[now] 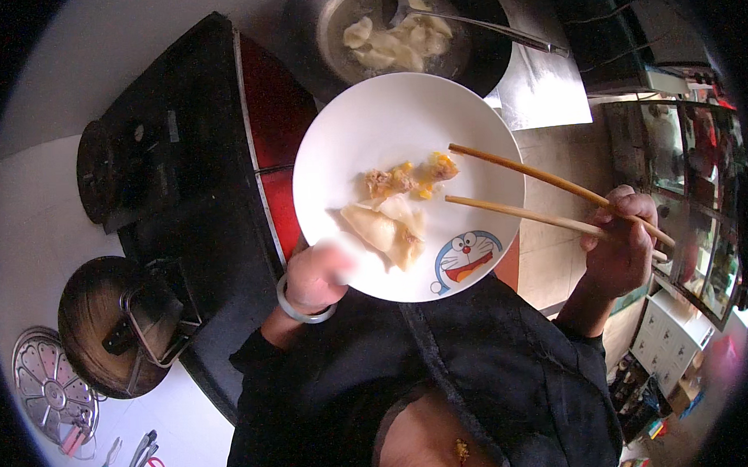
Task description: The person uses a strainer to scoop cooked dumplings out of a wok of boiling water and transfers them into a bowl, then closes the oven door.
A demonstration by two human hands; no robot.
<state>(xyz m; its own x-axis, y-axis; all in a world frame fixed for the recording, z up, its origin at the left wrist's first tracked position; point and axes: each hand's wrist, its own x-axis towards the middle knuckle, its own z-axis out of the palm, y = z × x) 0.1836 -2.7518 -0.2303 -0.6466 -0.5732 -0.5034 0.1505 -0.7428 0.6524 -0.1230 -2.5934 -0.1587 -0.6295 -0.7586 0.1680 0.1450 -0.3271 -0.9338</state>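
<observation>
My left hand (318, 274), with a pale bangle at the wrist, grips the lower left rim of a white plate (370, 116) bearing a cartoon cat face. On the plate lie an opened dumpling wrapper (380, 227) and several lumps of meat and yellow filling (391, 180). A pair of wooden chopsticks (532, 172) is in my right hand (624, 240), at the right of the plate. Their tips are apart over the plate, just right of the filling, with nothing between them. Beyond the plate, dumplings (398, 44) sit in liquid in a dark wok (491, 50).
A metal-handled ladle (496, 28) rests in the wok. At left are a black countertop (194, 209) over red cabinet fronts (271, 120), a round wooden board (87, 330) and a perforated metal steamer rack (36, 393). A glass-fronted cabinet (667, 143) stands at right.
</observation>
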